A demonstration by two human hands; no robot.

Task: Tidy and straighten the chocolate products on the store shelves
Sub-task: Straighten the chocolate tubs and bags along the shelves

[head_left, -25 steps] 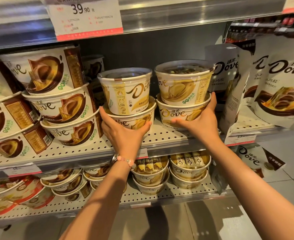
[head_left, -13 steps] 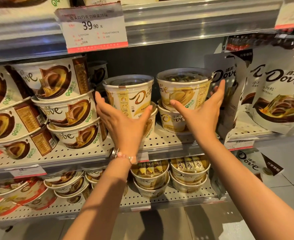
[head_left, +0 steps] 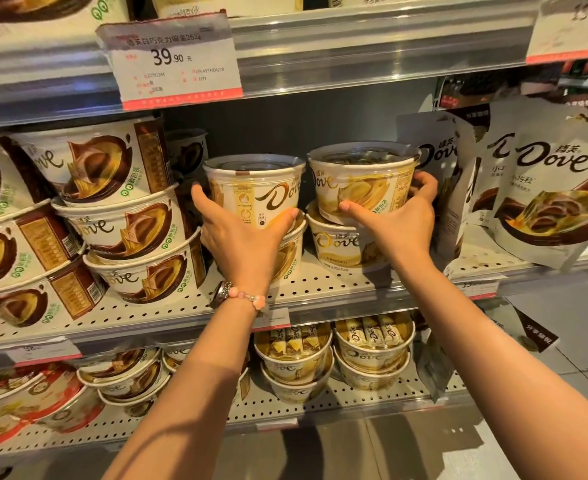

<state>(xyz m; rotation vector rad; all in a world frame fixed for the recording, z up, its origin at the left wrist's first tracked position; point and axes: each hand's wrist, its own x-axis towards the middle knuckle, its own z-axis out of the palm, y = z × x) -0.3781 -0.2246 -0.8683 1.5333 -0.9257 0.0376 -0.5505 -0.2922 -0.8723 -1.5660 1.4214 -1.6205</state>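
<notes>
Two stacks of cream-yellow Dove chocolate tubs stand side by side on the middle shelf (head_left: 337, 285). My left hand (head_left: 240, 237) wraps around the lower part of the left top tub (head_left: 254, 188), thumb on its right side. My right hand (head_left: 396, 220) grips the right top tub (head_left: 361, 181), thumb on its front and fingers curled around its right side. Each top tub sits on a lower tub; the right lower tub (head_left: 337, 242) shows its logo, the left lower tub (head_left: 290, 254) is mostly hidden by my hand.
Brown Dove tubs (head_left: 126, 230) are stacked tilted to the left of my hands. Dove pouches (head_left: 548, 188) lean at the right. A price tag (head_left: 171, 60) hangs from the shelf above. More tubs (head_left: 372, 355) fill the shelf below.
Both hands rose from the lower tubs to the top tubs and closed around them. The view moved closer and tilted upward.
</notes>
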